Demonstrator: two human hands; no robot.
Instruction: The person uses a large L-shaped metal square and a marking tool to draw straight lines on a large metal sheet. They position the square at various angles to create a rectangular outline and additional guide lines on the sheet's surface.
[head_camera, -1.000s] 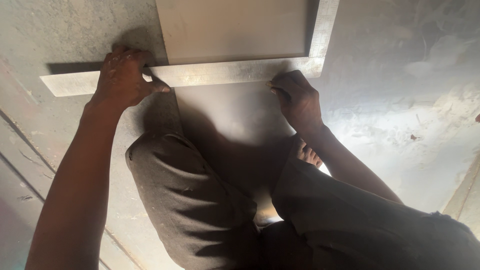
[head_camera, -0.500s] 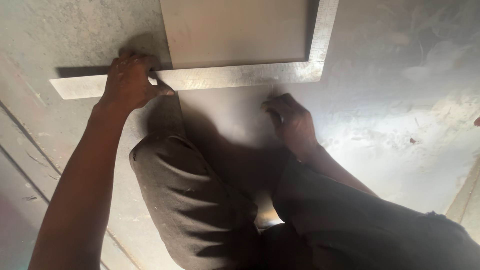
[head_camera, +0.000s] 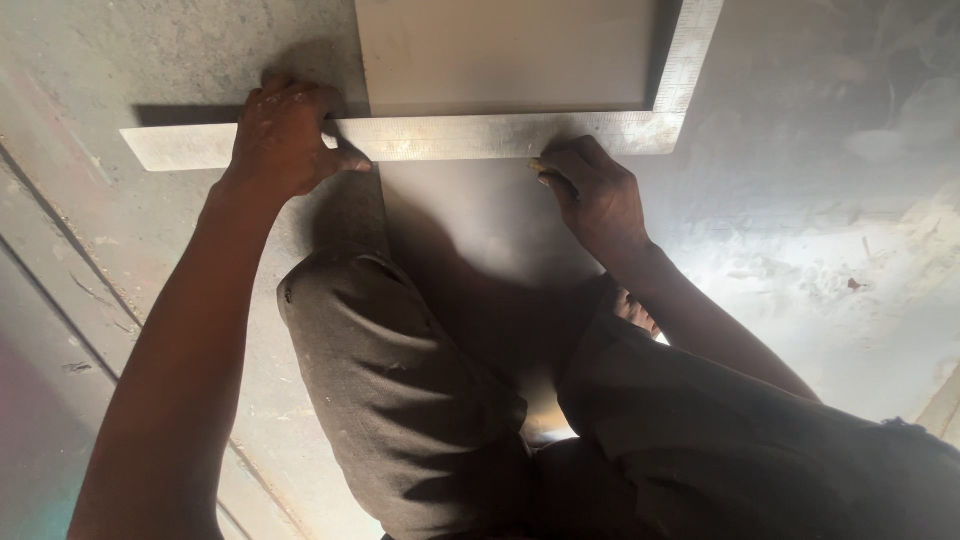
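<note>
A large metal L-shaped square (head_camera: 470, 138) lies across a pale flat sheet (head_camera: 500, 55) on the floor, its long arm running left to right and its short arm going up at the right. My left hand (head_camera: 285, 135) presses down on the long arm near its left part. My right hand (head_camera: 592, 190) is curled just below the ruler's edge, with a small thin marking tool at its fingertips touching the sheet. I am squatting, both knees in dark trousers (head_camera: 400, 390) below the hands.
The floor is dusty grey concrete (head_camera: 820, 230) with pale smears at the right. Grooved lines (head_camera: 60, 260) run diagonally along the left side. A bare foot (head_camera: 635, 312) shows between my legs.
My right hand dropped away from the ruler, then came back up to its lower edge. The left hand stayed pressing the ruler.
</note>
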